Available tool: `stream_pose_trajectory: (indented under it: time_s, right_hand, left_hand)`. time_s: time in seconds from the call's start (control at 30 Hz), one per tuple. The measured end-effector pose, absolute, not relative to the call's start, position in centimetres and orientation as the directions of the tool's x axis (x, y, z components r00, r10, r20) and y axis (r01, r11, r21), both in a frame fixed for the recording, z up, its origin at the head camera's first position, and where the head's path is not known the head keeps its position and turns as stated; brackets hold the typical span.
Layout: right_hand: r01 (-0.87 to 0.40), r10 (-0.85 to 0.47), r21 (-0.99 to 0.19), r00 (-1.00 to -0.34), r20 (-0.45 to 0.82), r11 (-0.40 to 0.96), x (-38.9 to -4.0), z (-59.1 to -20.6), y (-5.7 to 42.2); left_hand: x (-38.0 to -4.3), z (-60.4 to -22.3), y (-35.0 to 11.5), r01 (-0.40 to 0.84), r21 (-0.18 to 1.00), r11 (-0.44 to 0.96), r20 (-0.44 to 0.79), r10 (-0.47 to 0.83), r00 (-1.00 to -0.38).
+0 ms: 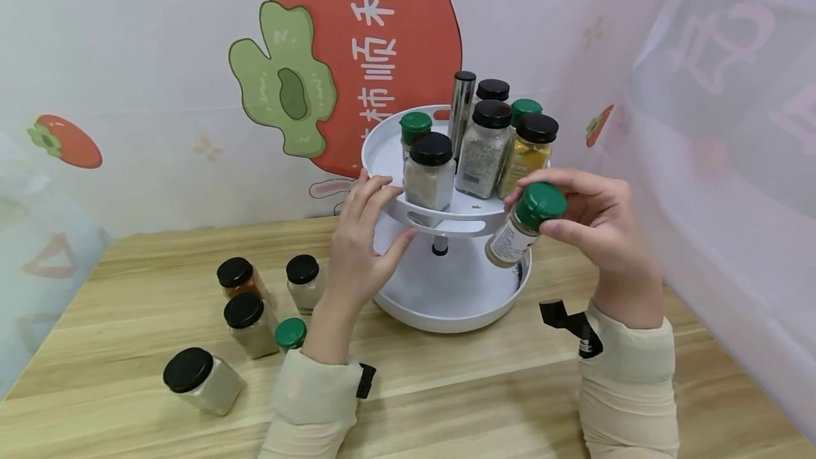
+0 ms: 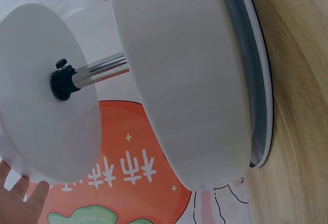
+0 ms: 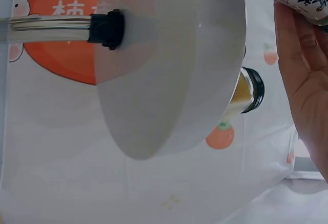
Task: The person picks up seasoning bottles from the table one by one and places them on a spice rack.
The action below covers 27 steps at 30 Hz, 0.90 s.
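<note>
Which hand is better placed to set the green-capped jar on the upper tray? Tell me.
Right. The right hand already grips the green-capped jar beside the upper tray; the left hand rests on its rim.

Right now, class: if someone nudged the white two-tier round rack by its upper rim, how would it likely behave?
The white two-tier round rack would probably spin rather than slide, since it turns on a central metal post. It may be top-heavy: six jars crowd the upper tier, the lower is bare. The left hand on the rim steadies it.

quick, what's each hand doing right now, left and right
Left hand: open, fingers resting on the rim of the white two-tier plastic turntable rack.
Right hand: gripping a green-capped glass spice jar, tilted beside the rack.
</note>
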State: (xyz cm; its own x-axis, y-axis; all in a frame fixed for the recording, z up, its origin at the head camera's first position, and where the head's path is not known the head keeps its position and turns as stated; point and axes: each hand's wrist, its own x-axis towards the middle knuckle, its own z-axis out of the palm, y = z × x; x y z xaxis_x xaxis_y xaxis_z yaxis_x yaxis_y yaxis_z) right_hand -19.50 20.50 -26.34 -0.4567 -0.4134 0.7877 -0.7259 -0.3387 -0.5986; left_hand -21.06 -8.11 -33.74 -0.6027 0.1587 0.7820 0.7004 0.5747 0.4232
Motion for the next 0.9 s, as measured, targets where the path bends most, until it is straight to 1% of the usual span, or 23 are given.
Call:
stream_pose_trajectory:
  time_s: [0.07,0.17,0.37,0.43,0.53,0.6,0.8,0.9]
  right_hand:
    - [-0.725,-0.402,-0.591,-0.452,0.796,-0.354,-19.5,-25.7,20.1]
    - [-0.722,-0.375,-0.587,-0.463,0.804,-0.367,-19.5,-24.8,19.7]
    - [-0.712,-0.270,-0.583,-0.517,0.812,-0.391,-19.7,-23.3,18.9]
    - [-0.723,-0.220,-0.579,-0.538,0.814,-0.377,-19.7,-22.9,18.6]
    - [-0.752,-0.155,-0.593,-0.574,0.804,-0.288,-19.8,-22.6,18.1]
    - [-0.765,-0.122,-0.611,-0.600,0.791,-0.205,-19.8,-22.6,17.9]
    - [-0.768,-0.097,-0.640,-0.638,0.764,0.003,-20.1,-23.2,17.4]
    - [-0.761,-0.096,-0.645,-0.649,0.755,0.072,-20.2,-23.4,17.1]
  left_hand:
    - [-21.0,-33.7,-8.1,0.700,0.423,0.575,0.783,0.157,-0.602]
    - [-21.0,-33.7,-8.2,0.699,0.418,0.580,0.784,0.158,-0.601]
    - [-21.0,-33.7,-8.2,0.703,0.410,0.581,0.788,0.162,-0.594]
    - [-20.9,-33.6,-8.1,0.704,0.409,0.580,0.788,0.164,-0.593]
    - [-20.9,-33.6,-8.1,0.704,0.408,0.581,0.787,0.166,-0.594]
    - [-21.0,-33.6,-8.1,0.704,0.408,0.581,0.787,0.167,-0.594]
    - [-21.1,-33.8,-8.1,0.704,0.404,0.584,0.790,0.166,-0.591]
    - [-21.0,-33.7,-8.2,0.706,0.405,0.581,0.790,0.166,-0.590]
